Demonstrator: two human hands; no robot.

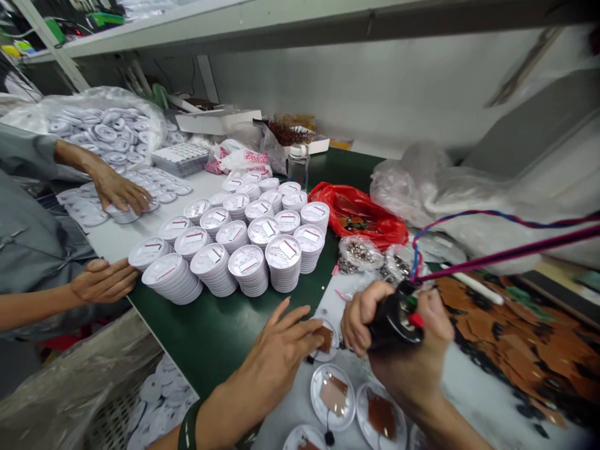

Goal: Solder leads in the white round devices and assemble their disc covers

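White discs with brown boards (332, 398), at least four, set out on the pale part of the counter (206, 340); judged light and stiff, perhaps slippery at the rim; boards and thin leads look the fragile parts, so best taken by the rim; one disc (325, 340), beyond the others, at the left fingertips; left hand (279, 353), palm down, reaching forward, fingers extended and apart, tips over that disc, pressure impossible to tell; right hand (407, 375), raised just beside it, wrist bent, fingers clamped around a black hand tool (391, 319), probably a powered driver; tool judged rigid, heavier than a disc, best gripped round its barrel; working tip not clear; loose brown boards (510, 331), heaped to the right; white stacks (248, 269), in rows on the green part; co-worker's nearer hand (105, 281), beside the leftmost stack; co-worker's farther hand (119, 189), over flat white pieces; red bag (363, 212), opened, behind the tool; bottle (298, 167), upright, behind the stacks; shelf (281, 25), overhead.
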